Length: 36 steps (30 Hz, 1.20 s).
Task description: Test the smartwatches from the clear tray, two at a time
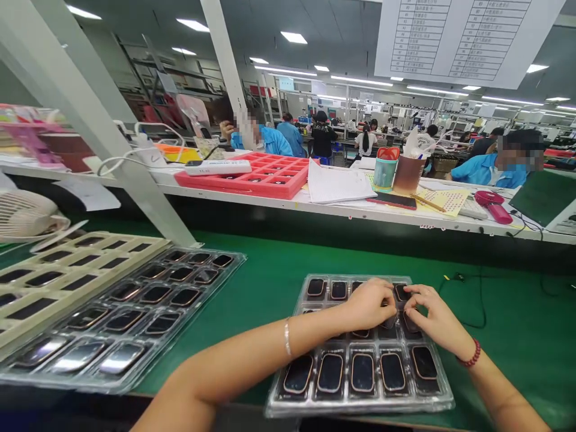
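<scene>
A clear plastic tray [360, 406] on the green bench holds rows of dark, rectangular watch bodies with rose-gold rims. In its front row sits one such watch body [362, 372]. My left hand [369, 305] reaches across the tray's back half, fingers bent and pinched together above a dark watch body [389, 321]; what lies between the fingertips is hidden. Close on its right, my right hand [429, 309] has its thumb and forefinger apart. Its fingertips are near a watch body [401, 293] in the back right corner. Both hands cover part of the back rows.
Left on the bench lies another clear tray [180, 324] of watch bodies, beside a cream tray [96, 252] with dark screens. A white fan [27, 216] stands far left. The shelf ahead carries a red foam tray [270, 187], papers and cups. A black cable [483, 300] trails at right.
</scene>
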{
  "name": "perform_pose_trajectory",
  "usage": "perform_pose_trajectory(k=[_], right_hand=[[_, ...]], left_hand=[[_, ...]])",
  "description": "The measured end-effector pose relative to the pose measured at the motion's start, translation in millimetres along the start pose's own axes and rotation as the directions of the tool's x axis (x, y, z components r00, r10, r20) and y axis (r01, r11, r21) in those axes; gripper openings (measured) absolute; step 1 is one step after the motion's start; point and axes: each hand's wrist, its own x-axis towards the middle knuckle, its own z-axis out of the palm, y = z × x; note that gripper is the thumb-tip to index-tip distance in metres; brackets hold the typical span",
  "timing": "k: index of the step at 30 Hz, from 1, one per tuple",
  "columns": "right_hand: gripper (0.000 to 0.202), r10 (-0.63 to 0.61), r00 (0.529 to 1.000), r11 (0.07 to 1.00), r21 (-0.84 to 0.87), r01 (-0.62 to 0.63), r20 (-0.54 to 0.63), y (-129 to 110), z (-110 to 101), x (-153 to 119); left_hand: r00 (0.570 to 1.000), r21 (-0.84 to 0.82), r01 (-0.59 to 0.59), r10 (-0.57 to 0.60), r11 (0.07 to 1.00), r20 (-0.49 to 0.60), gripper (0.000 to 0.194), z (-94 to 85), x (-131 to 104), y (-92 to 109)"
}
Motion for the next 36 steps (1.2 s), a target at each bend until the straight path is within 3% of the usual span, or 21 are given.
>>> perform_pose_trajectory(k=[2, 4, 6, 9, 12, 15, 18, 20, 22, 24, 26, 28, 31, 36], right_hand=[[0.010, -0.018, 0.999, 0.994, -0.109, 0.015, -0.034, 2, 2, -15], [0.017, -0.059, 0.996, 0.986, -0.162, 0.048, -0.064, -7, 6, -25], [0.017, -0.126, 0.991, 0.978, -0.169, 0.119, -0.033, -26, 13, -30], [0.014, -0.254, 0.956, 0.958, -0.097, 0.269, 0.145, -67, 31, -30], [0.017, -0.339, 0.894, 0.927, -0.057, 0.370, 0.293, -102, 57, -27], [0.024, -0.348, 0.883, 0.929, -0.012, 0.371, 0.314, -119, 77, -24], [0.015, -0.359, 0.877, 0.932, 0.182, 0.315, 0.320, -122, 78, -22], [0.011, -0.321, 0.881, 0.915, 0.354, 0.193, 0.349, -120, 69, -20], [0.011, -0.218, 0.879, 0.858, 0.513, -0.034, 0.423, -114, 58, -13], [0.010, -0.108, 0.863, 0.743, 0.616, -0.260, 0.494, -102, 49, -1], [0.017, -0.036, 0.863, 0.629, 0.683, -0.373, 0.504, -87, 42, 15], [0.027, 0.025, 0.875, 0.524, 0.739, -0.424, 0.484, -71, 38, 31], [0.027, 0.084, 0.899, 0.391, 0.816, -0.426, 0.429, -52, 36, 46], [0.030, 0.072, 0.923, 0.266, 0.884, -0.383, 0.378, -44, 37, 53]], left_hand=[[1.000, 0.115, 0.006, -0.004, 0.993, -0.015, 0.004, 9.2, -2, 8], [1.000, 0.182, 0.007, -0.002, 0.983, -0.027, 0.015, 4.2, -12, 13], [1.000, 0.206, -0.017, 0.020, 0.978, -0.011, 0.022, -15.2, -33, 16], [0.995, 0.187, -0.060, 0.045, 0.981, 0.084, 0.013, -55.2, -80, 19], [0.993, 0.221, 0.028, -0.052, 0.975, 0.105, 0.007, -82.3, -129, 18], [0.978, 0.285, 0.165, -0.194, 0.944, 0.077, 0.019, -87.6, -163, 13], [0.972, 0.202, 0.204, -0.223, 0.958, 0.079, 0.024, -83.0, -176, 12], [0.974, 0.053, 0.196, -0.201, 0.979, 0.102, 0.019, -80.0, -172, 14], [0.973, -0.167, 0.213, -0.193, 0.963, 0.128, 0.013, -77.2, -158, 14], [0.969, -0.409, 0.246, -0.215, 0.879, 0.121, 0.013, -73.0, -134, 8], [0.958, -0.593, 0.271, -0.275, 0.759, 0.085, 0.015, -66.9, -103, -3], [0.923, -0.692, 0.327, -0.376, 0.643, 0.086, 0.016, -59.7, -72, -16], [0.882, -0.802, 0.334, -0.464, 0.494, 0.081, 0.025, -50.7, -40, -34], [0.875, -0.919, 0.300, -0.457, 0.254, 0.160, 0.041, -47.7, -33, -47]])
